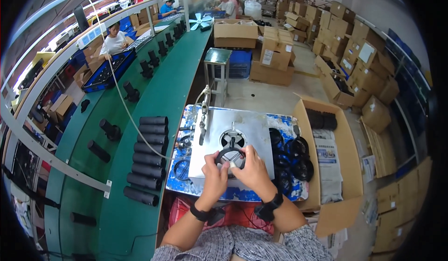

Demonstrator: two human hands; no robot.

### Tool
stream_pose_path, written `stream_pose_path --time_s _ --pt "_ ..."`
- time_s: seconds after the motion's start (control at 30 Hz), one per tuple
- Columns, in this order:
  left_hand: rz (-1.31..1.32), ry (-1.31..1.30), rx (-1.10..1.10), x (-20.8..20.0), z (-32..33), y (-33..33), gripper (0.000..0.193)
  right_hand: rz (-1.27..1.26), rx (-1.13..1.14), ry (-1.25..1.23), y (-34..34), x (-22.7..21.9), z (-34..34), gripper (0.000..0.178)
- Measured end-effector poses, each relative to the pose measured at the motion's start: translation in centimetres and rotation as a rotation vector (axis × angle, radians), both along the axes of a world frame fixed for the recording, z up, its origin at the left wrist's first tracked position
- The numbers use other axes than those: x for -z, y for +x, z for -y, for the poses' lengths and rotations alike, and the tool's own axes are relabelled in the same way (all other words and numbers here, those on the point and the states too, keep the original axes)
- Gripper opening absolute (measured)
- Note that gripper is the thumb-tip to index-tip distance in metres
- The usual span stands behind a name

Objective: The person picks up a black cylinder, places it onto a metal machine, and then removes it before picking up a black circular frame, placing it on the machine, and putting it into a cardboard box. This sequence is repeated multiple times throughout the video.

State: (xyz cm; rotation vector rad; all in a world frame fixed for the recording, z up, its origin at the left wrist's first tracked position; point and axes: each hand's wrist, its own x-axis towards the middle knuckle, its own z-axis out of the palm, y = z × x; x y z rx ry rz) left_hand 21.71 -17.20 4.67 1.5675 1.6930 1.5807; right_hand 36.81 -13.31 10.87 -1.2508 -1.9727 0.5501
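Observation:
Both of my hands hold a black ring-shaped part (231, 150) with a greyish middle. My left hand (213, 173) grips its left side, and my right hand (255, 168) grips its right side. Both thumbs come together at the near rim, partly covering it. Beneath the part lies a flat metal fixture plate (215, 139). Just beyond the ring, a round opening with a black cross-shaped inside (232, 139) shows in that plate. A metal lever or valve fitting (203, 116) stands at the plate's left side. Whether the ring touches the plate, I cannot tell.
Black rings (294, 158) are heaped right of the plate, beside an open carton (352, 167). Black tubes (148, 167) lie in a row on the green conveyor (175, 90) to the left. A thin hose (122, 97) hangs across. A co-worker (114, 41) sits beyond the conveyor.

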Motion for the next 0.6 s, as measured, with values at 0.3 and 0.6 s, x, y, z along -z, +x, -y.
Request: stream_pose_path --time_s 0.3,0.6 --pt "-0.094 -0.275 0.098 -0.8 -12.1 -2.5 0.040 0.222 0.198 -0.011 -1.9 2.1 -9.8 0.043" --pt "-0.585 -0.212 -0.081 -1.1 -10.6 -1.1 0.036 0.378 0.082 -0.118 -0.1 1.4 -10.3 0.064"
